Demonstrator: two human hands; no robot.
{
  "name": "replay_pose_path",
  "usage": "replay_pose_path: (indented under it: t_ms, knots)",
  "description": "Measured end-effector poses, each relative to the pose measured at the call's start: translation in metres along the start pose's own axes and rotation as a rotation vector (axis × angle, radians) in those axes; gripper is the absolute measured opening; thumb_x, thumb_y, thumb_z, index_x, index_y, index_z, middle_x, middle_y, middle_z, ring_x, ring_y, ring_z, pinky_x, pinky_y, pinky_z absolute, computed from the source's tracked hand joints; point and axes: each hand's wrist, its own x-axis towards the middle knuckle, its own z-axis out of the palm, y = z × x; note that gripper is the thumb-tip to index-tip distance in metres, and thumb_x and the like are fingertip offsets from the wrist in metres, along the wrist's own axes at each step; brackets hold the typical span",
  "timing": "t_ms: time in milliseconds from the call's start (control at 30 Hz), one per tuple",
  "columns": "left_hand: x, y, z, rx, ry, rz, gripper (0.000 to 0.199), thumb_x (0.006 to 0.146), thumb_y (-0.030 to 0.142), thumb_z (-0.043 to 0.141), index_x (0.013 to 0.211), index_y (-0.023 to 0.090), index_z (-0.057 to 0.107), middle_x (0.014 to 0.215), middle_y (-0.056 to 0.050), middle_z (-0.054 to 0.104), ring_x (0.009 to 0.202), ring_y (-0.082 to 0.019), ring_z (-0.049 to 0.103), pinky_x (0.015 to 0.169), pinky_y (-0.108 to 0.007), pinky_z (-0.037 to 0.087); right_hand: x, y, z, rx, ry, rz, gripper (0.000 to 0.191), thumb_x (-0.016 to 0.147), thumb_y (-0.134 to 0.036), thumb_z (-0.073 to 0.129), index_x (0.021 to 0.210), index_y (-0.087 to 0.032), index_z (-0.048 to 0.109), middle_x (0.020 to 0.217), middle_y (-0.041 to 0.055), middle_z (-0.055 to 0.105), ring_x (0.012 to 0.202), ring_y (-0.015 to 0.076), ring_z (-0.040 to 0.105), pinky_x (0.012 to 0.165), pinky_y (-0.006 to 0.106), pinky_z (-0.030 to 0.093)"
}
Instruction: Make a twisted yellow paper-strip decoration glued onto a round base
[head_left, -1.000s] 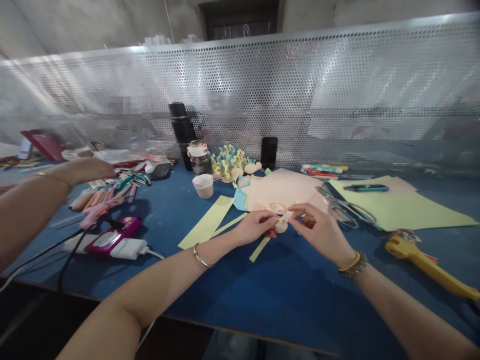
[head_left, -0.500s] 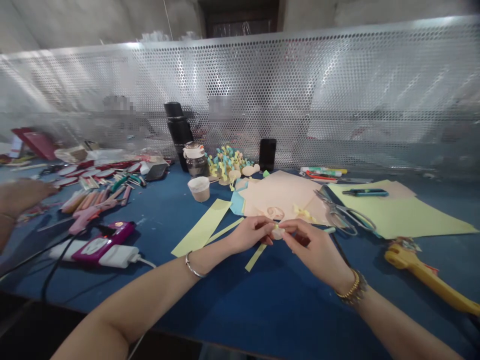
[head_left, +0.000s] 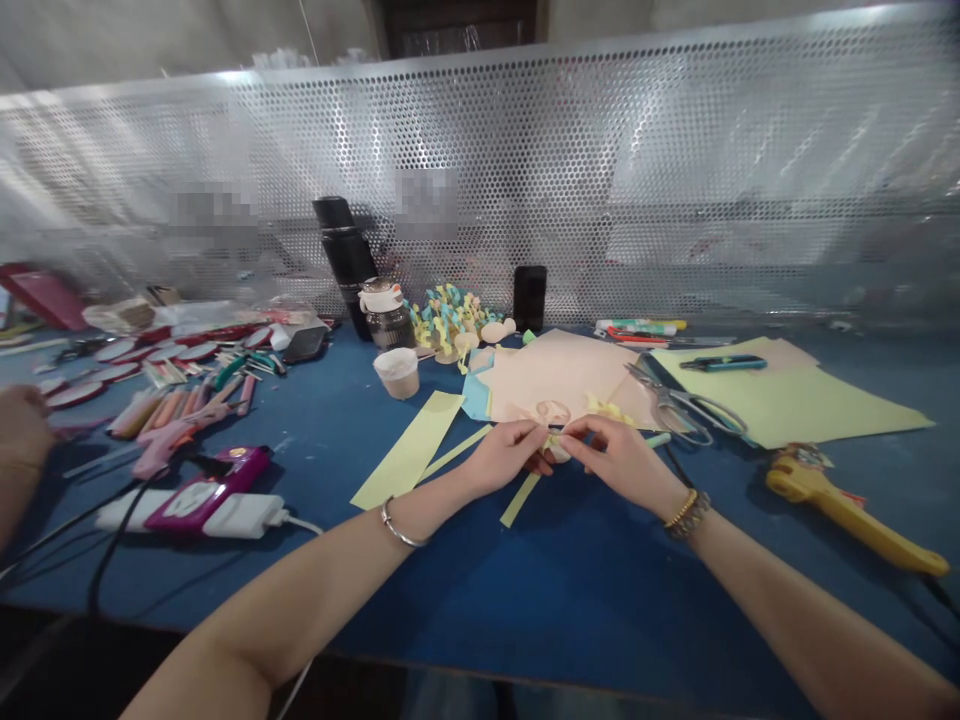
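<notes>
My left hand (head_left: pixel 504 459) and right hand (head_left: pixel 628 462) both pinch the pale piece (head_left: pixel 558 453) between their fingertips, its long way hidden.

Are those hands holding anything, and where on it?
The left hand and right hand pinch a small, pale, rounded piece near its upper edge, from opposite sides.
</notes>
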Motion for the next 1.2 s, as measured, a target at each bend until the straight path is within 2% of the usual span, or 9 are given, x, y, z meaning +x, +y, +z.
replay_pose_path:
  t_ms: [433,567,667,833,867,900,933,1067,1200]
  knots:
    - [-0.002,-0.001,0.003,0.094,-0.012,0.026,0.038,0.086,0.047,0.047,0.074,0.013,0.058,0.073,-0.006,0.066,0.059,-0.013,0.065,0.058,-0.025,0.051,0.001,0.0,0.007,0.077,0.002,-0.008,0.019,0.082,-0.034,0.055,0.077,-0.017,0.06,0.075,0.0027,0.064,0.059,0.0131,0.057,0.054,0.026,0.048]
    - [0.0,0.001,0.003,0.201,0.042,0.046,0.034,0.09,0.041,0.042,0.088,0.013,0.062,0.082,-0.007,0.067,0.065,-0.014,0.066,0.06,-0.025,0.053,0.0,-0.001,0.005,0.066,0.003,0.01,0.019,0.082,-0.034,0.055,0.076,-0.017,0.06,0.071,0.0011,0.062,0.055,0.0125,0.056,0.052,0.025,0.047]
    - [0.013,0.013,-0.019,0.335,0.159,0.05,0.03,0.093,0.035,0.04,0.102,0.015,0.06,0.099,-0.008,0.065,0.075,-0.015,0.065,0.06,-0.024,0.053,-0.001,-0.001,0.003,0.053,0.01,0.021,0.019,0.082,-0.034,0.055,0.076,-0.017,0.06,0.069,0.001,0.062,0.053,0.0123,0.056,0.051,0.026,0.047]
    - [0.057,0.038,-0.093,0.643,0.324,-0.045,0.028,0.089,0.03,0.052,0.113,0.016,0.055,0.114,-0.009,0.058,0.094,-0.02,0.059,0.079,-0.04,0.051,-0.002,-0.003,0.001,0.024,0.022,0.033,0.019,0.082,-0.035,0.055,0.078,-0.017,0.061,0.073,0.0023,0.063,0.054,0.0129,0.057,0.053,0.026,0.047]
    - [0.066,0.039,-0.104,0.703,0.35,-0.058,0.03,0.088,0.032,0.054,0.113,0.014,0.056,0.115,-0.007,0.057,0.097,-0.025,0.059,0.081,-0.041,0.051,-0.002,-0.004,0.0,0.018,0.023,0.035,0.018,0.082,-0.034,0.055,0.077,-0.018,0.061,0.072,0.0022,0.063,0.055,0.013,0.057,0.053,0.026,0.047]
    - [0.074,0.038,-0.112,0.761,0.36,-0.081,0.028,0.089,0.03,0.052,0.114,0.017,0.055,0.117,-0.009,0.056,0.098,-0.021,0.058,0.082,-0.041,0.05,-0.003,-0.004,0.0,0.011,0.024,0.035,0.018,0.082,-0.034,0.055,0.077,-0.018,0.06,0.072,0.0019,0.063,0.055,0.013,0.057,0.054,0.026,0.047]
    - [0.082,0.036,-0.117,0.812,0.368,-0.097,0.031,0.088,0.031,0.054,0.115,0.014,0.055,0.116,-0.008,0.057,0.098,-0.024,0.058,0.081,-0.042,0.05,-0.003,-0.005,0.0,0.005,0.024,0.036,0.017,0.082,-0.034,0.055,0.076,-0.018,0.06,0.072,0.0016,0.063,0.056,0.013,0.058,0.054,0.026,0.047]
    - [0.108,0.026,-0.121,0.981,0.383,-0.175,0.03,0.088,0.03,0.054,0.115,0.016,0.054,0.116,-0.009,0.056,0.098,-0.022,0.059,0.081,-0.041,0.05,-0.005,-0.007,-0.002,-0.009,0.017,0.042,0.014,0.083,-0.031,0.055,0.076,-0.02,0.06,0.072,0.0009,0.063,0.057,0.013,0.058,0.053,0.025,0.046]
    - [0.126,0.038,-0.136,1.091,0.414,-0.158,0.032,0.088,0.029,0.055,0.116,0.016,0.053,0.116,-0.009,0.057,0.098,-0.022,0.059,0.08,-0.041,0.051,-0.009,-0.013,-0.004,-0.03,0.009,0.055,0.012,0.083,-0.03,0.055,0.076,-0.021,0.06,0.071,0.0005,0.063,0.057,0.0127,0.056,0.053,0.025,0.045]
